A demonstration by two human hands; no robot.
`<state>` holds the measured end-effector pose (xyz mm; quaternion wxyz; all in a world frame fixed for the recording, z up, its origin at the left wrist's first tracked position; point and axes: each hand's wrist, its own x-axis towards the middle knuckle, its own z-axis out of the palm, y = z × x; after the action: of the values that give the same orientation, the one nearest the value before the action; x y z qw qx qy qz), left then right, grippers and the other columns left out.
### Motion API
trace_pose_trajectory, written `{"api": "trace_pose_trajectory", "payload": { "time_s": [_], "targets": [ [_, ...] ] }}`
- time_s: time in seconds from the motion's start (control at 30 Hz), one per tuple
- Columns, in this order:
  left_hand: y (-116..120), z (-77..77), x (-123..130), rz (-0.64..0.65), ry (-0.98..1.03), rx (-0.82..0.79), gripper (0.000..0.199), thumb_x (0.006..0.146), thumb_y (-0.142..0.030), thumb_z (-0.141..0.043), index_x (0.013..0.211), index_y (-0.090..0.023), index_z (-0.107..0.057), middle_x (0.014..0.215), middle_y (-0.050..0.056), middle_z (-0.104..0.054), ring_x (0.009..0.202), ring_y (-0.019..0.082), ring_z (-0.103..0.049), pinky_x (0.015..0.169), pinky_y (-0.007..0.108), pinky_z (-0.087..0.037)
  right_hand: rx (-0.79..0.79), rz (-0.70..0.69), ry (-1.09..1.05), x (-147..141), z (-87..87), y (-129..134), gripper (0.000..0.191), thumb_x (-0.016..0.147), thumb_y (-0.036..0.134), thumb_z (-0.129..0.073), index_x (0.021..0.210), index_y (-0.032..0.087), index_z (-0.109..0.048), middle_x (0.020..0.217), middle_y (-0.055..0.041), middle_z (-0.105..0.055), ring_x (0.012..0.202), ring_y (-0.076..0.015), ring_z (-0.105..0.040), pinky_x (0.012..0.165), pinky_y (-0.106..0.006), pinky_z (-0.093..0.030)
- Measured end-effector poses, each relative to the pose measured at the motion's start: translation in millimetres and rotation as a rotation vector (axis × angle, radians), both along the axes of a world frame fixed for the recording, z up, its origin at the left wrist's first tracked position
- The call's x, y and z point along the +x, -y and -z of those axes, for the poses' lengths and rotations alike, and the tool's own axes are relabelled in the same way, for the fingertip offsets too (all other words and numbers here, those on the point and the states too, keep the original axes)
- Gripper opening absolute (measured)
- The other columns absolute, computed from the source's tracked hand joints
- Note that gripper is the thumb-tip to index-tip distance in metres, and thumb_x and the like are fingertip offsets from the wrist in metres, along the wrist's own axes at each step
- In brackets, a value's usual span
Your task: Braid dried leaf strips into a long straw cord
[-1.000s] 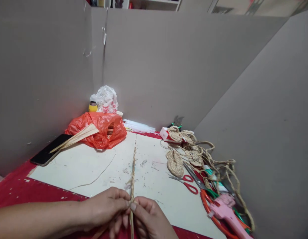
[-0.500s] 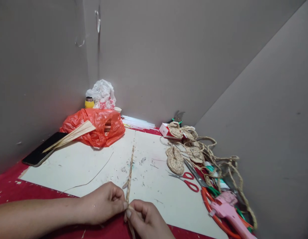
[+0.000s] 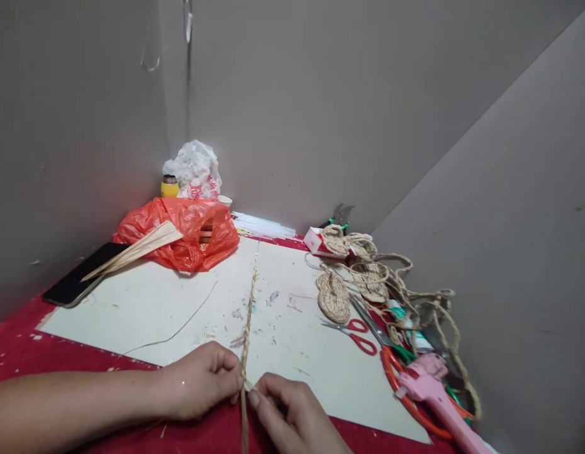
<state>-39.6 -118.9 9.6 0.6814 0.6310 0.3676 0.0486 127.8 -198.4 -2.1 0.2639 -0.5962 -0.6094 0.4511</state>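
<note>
A thin straw braid point(image 3: 249, 315) runs from the middle of the white board point(image 3: 188, 343) toward me, ending between my hands. My left hand point(image 3: 202, 381) is closed, thumb and fingers pinching the braid near its lower end. My right hand point(image 3: 292, 410) is closed too, holding a pale straw strand point(image 3: 249, 385) pulled out to the right of the braid. Another flat strand point(image 3: 245, 422) hangs down between the hands over the red cloth point(image 3: 202, 435). The fingertips of both hands are close together but apart.
Right of the board lie small red-handled scissors point(image 3: 356, 334), large orange-handled shears point(image 3: 391, 372), a pink glue gun point(image 3: 429, 384), and coiled braid pieces point(image 3: 333, 297). At the left are a phone point(image 3: 79, 277), straw strips point(image 3: 135, 250) and a red plastic bag point(image 3: 211, 243). Grey walls enclose the back.
My right hand has moved slightly right, drawing a strand out sideways from the braid. A hanging strand now shows between the hands. The view has tilted down a little.
</note>
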Motion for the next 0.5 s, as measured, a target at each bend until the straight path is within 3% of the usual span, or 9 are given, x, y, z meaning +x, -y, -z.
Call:
{"api": "trace_pose_trajectory", "payload": {
  "time_s": [0.17,0.3,0.37,0.43,0.5],
  "targets": [
    [3.7,1.9,1.4,-0.035,0.096,0.000,0.025,0.075,-0.034,-0.054,0.062,-0.014,-0.056,0.050,-0.006,-0.047,0.048,0.007,-0.036,0.051,0.020,-0.029,-0.107,-0.074,0.018,-10.0,0.8,13.1,0.028,0.086,0.034,-0.042,0.063,0.018,-0.044,0.053,0.0042,-0.036,0.049,-0.0091,-0.030,0.044,-0.021,-0.022],
    [5.4,4.9,0.9,-0.038,0.090,-0.073,0.031,0.080,-0.040,-0.049,0.064,-0.014,-0.057,0.042,-0.008,-0.036,0.041,0.006,-0.026,0.043,0.022,-0.019,0.103,-0.144,0.377,-24.2,17.1,19.3,0.021,0.082,0.023,-0.042,0.068,0.017,-0.056,0.054,-0.0022,-0.055,0.044,-0.0107,-0.040,0.044,-0.024,-0.020],
    [6.6,6.9,0.2,-0.047,0.110,-0.100,0.031,0.079,-0.040,-0.051,0.064,-0.014,-0.056,0.043,-0.007,-0.040,0.041,0.006,-0.028,0.043,0.022,-0.018,0.207,-0.185,0.542,-29.2,28.1,22.2,0.020,0.081,0.019,-0.042,0.075,0.016,-0.061,0.056,-0.0062,-0.063,0.040,-0.0120,-0.043,0.043,-0.027,-0.015],
    [7.7,9.7,-0.6,-0.056,0.125,-0.113,0.027,0.075,-0.039,-0.058,0.065,-0.014,-0.054,0.047,-0.007,-0.042,0.044,0.006,-0.028,0.044,0.022,-0.017,0.257,-0.221,0.617,-31.1,36.4,26.7,0.019,0.079,0.021,-0.046,0.075,0.016,-0.064,0.055,-0.0063,-0.065,0.036,-0.0118,-0.040,0.042,-0.028,-0.012],
    [8.1,12.2,-1.6,-0.065,0.137,-0.117,0.026,0.072,-0.038,-0.063,0.066,-0.014,-0.053,0.048,-0.008,-0.042,0.045,0.005,-0.025,0.045,0.022,-0.015,0.254,-0.210,0.547,-28.5,37.8,32.1,0.020,0.078,0.028,-0.052,0.063,0.018,-0.061,0.047,-0.0023,-0.059,0.034,-0.0101,-0.035,0.040,-0.027,-0.011]
  ]
}}
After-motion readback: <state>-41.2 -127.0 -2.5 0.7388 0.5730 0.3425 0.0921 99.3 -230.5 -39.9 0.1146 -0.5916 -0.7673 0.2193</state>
